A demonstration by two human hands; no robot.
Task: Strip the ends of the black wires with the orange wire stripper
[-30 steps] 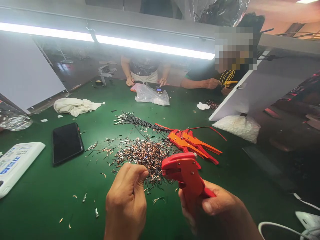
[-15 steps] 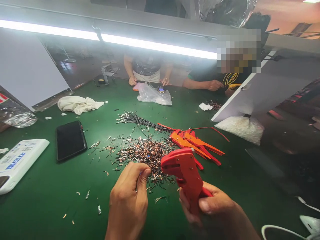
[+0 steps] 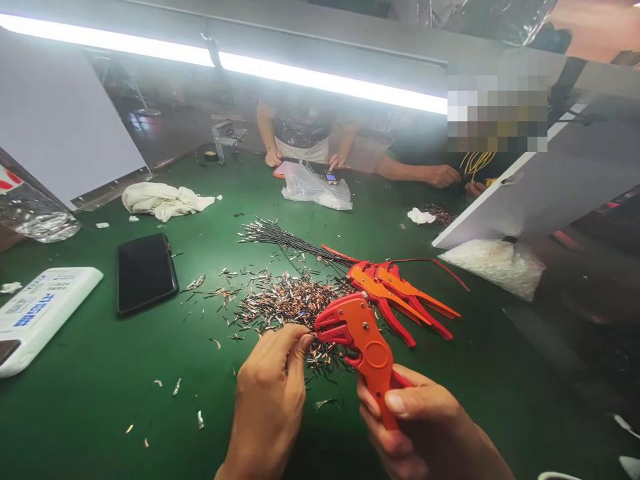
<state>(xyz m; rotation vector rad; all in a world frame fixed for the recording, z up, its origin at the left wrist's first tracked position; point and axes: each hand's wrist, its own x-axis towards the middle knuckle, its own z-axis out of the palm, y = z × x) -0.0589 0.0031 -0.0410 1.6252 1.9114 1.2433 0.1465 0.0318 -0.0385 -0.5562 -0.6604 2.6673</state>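
Observation:
My right hand (image 3: 410,413) is wrapped round the handles of an orange and red wire stripper (image 3: 367,340), its jaws pointing left. Close to those jaws, the thumb and forefinger of my left hand (image 3: 273,380) are pinched together on a thin black wire (image 3: 313,333), mostly hidden by the fingers. Just beyond both hands spreads a heap of wire offcuts (image 3: 285,300), black with bits of copper. A bundle of black wires (image 3: 290,241) lies behind the heap. Two more orange and red wire strippers (image 3: 400,290) rest at its right end.
On the left are a black phone (image 3: 147,273) and a white device (image 3: 45,313). A crumpled white cloth (image 3: 167,200) lies farther back. Two people sit across the green table (image 3: 125,380), near a plastic bag (image 3: 317,190). A white panel (image 3: 520,180) stands right, beside a bag of pale pieces (image 3: 495,263).
My right hand has turned the wire stripper so its orange side faces me, and its jaws have come up to my left fingertips. The whole view has shifted slightly.

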